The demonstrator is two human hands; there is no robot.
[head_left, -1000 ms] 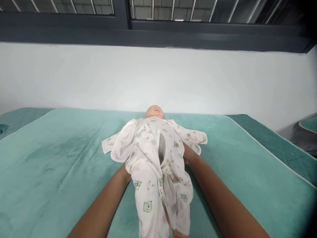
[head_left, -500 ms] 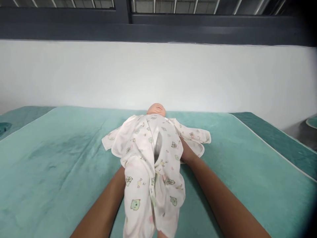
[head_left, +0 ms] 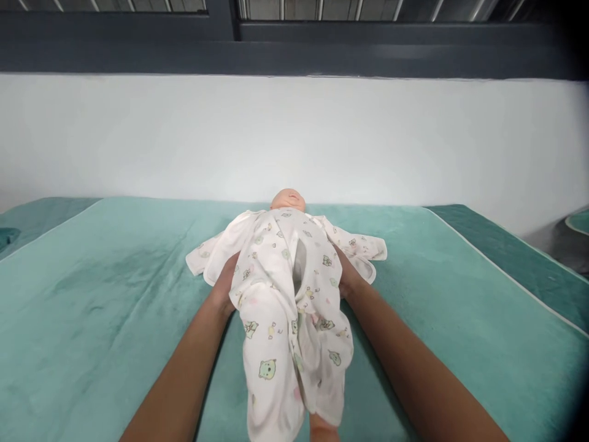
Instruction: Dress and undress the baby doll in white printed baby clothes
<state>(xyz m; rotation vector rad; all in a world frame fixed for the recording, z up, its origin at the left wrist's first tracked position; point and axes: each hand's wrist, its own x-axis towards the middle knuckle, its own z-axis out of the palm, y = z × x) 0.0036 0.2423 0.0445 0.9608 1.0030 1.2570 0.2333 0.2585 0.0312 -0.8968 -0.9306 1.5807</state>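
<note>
A baby doll (head_left: 288,199) lies on its back with its head toward the wall. It is dressed in a white printed baby top (head_left: 363,245), with sleeves spread to both sides, and white printed pants (head_left: 271,368) that reach high up the body and have a dark gap at the middle. One bare foot (head_left: 323,428) shows below a pant leg. My left hand (head_left: 227,283) is against the doll's left-of-view side at the waist. On the opposite side my right hand (head_left: 346,273) is tucked against the pants. Fingers of both hands are hidden behind the cloth.
The doll rests on a green padded mat (head_left: 115,319) with darker green side sections (head_left: 510,258). A white wall (head_left: 294,135) rises behind it, under a dark window frame (head_left: 294,55) with bars. A dark object with a green top (head_left: 580,224) stands at the far right.
My left hand has come out from behind the pants and now shows beside the waist. The pant legs have shifted to the right, and more of the bare foot shows.
</note>
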